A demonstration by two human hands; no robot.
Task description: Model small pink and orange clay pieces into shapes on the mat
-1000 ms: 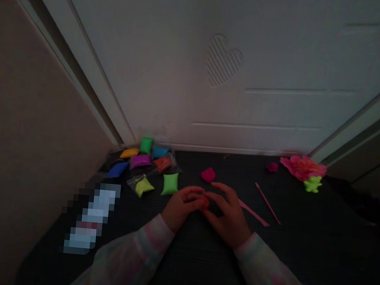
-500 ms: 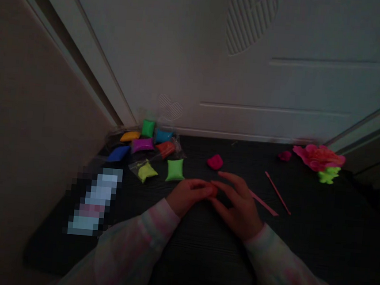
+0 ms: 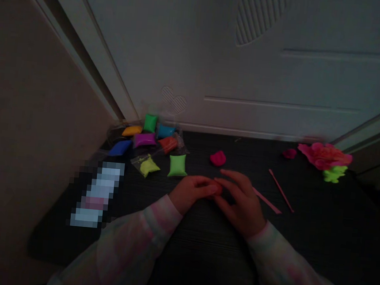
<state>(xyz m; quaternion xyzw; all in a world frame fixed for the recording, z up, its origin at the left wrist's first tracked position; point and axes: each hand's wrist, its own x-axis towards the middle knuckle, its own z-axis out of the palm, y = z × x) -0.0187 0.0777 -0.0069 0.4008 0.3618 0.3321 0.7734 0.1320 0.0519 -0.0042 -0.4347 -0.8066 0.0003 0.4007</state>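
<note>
Between my hands is a small lump of red clay point(image 3: 218, 188), partly covered by fingers. My left hand point(image 3: 187, 193) is closed on it, thumb pressed along its near side. From the other side my right hand point(image 3: 242, 205) grips the lump between thumb and fingers, its index finger raised off it. Just beyond the fingers lies a deep pink clay piece point(image 3: 218, 158). Beside my right hand are a flat pink modelling tool point(image 3: 268, 201), partly hidden by that hand, and a thin pink stick tool point(image 3: 281, 190).
Several coloured clay packets, including a light green one point(image 3: 177, 165) and a purple one point(image 3: 145, 140), lie at the back left. A blurred-out bright rectangle point(image 3: 99, 194) is at left. At far right sit a pink flower-like shape point(image 3: 325, 155) and a yellow-green piece point(image 3: 334, 174). A white door point(image 3: 191, 49) stands behind the dark table point(image 3: 199, 258).
The view has shifted slightly, so everything appears a little further right and higher. Both hands remain on the red clay with almost the same grip.
</note>
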